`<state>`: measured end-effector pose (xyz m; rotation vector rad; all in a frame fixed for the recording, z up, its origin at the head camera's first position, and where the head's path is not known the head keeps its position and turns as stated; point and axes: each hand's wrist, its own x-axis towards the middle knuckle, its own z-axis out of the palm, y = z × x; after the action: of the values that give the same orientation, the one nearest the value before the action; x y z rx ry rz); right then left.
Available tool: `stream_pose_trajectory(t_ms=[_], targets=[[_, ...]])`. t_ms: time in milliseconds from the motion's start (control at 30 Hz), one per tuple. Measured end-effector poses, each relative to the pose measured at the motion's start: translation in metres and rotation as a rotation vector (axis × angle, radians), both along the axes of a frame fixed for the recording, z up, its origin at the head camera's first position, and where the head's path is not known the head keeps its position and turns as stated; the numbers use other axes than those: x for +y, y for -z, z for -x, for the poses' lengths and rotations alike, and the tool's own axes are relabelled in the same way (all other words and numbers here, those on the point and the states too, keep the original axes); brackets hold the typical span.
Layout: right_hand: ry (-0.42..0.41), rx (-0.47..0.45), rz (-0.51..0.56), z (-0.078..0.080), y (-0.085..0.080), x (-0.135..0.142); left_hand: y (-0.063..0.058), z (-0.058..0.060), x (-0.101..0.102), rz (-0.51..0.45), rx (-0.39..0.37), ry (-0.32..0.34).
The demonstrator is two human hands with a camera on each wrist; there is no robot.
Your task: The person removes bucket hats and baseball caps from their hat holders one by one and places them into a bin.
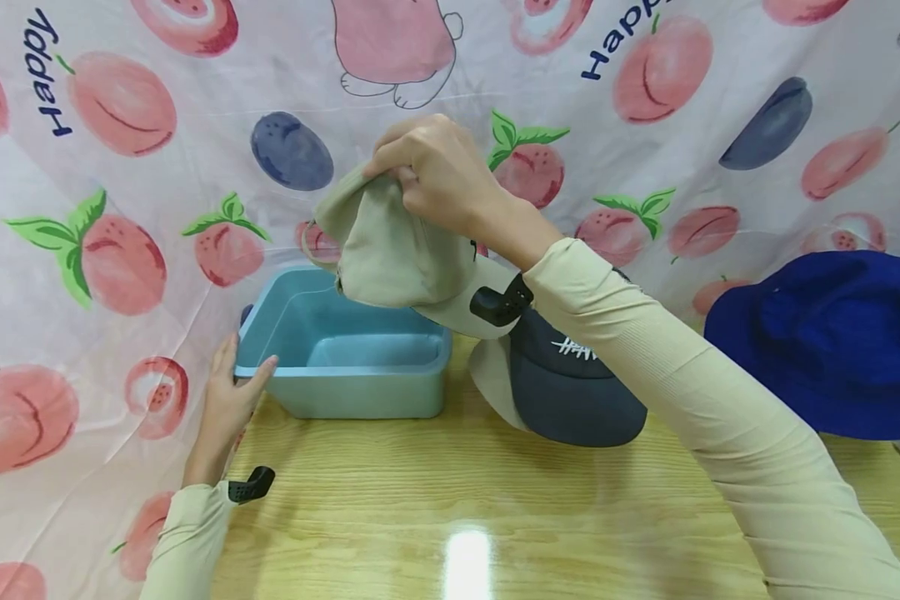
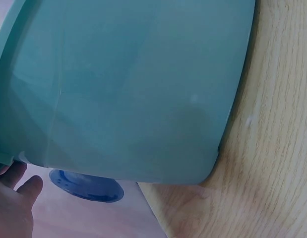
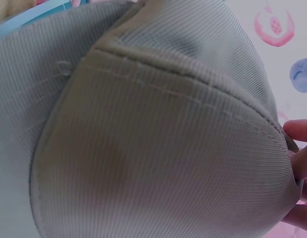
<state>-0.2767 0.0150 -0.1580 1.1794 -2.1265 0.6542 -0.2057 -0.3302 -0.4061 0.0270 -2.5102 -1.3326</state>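
My right hand (image 1: 438,179) pinches a beige baseball cap (image 1: 401,258) by its upper edge, holding it above the right part of a blue plastic bin (image 1: 367,396). In the right wrist view the stitched crown of the cap (image 3: 168,148) fills most of the picture, with fingertips (image 3: 302,163) at its right edge. My left hand (image 1: 228,396) touches the bin's front left corner, fingers along the side and thumb at the front rim. The left wrist view shows its fingertips (image 2: 29,188) against the bin's rim. What I can see of the bin's inside holds nothing.
Right of the bin, a dark navy cap (image 1: 577,408) with white lettering lies over a beige brim (image 1: 495,379). A blue bucket hat (image 1: 832,342) sits farther right on the wooden table (image 1: 390,500). A fruit-print cloth (image 1: 217,150) hangs behind and at the left.
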Motion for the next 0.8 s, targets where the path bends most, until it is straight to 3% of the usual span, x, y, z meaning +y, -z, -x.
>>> stream_pose_trajectory(t_ms=[267, 800], targets=[[0.066, -0.031, -0.061, 0.006, 0.008, -0.02, -0.002, 0.0, -0.001, -0.018, -0.014, -0.009], [0.022, -0.002, -0.104, 0.019, 0.03, -0.052, 0.001, 0.002, 0.002, -0.012, -0.013, -0.02]])
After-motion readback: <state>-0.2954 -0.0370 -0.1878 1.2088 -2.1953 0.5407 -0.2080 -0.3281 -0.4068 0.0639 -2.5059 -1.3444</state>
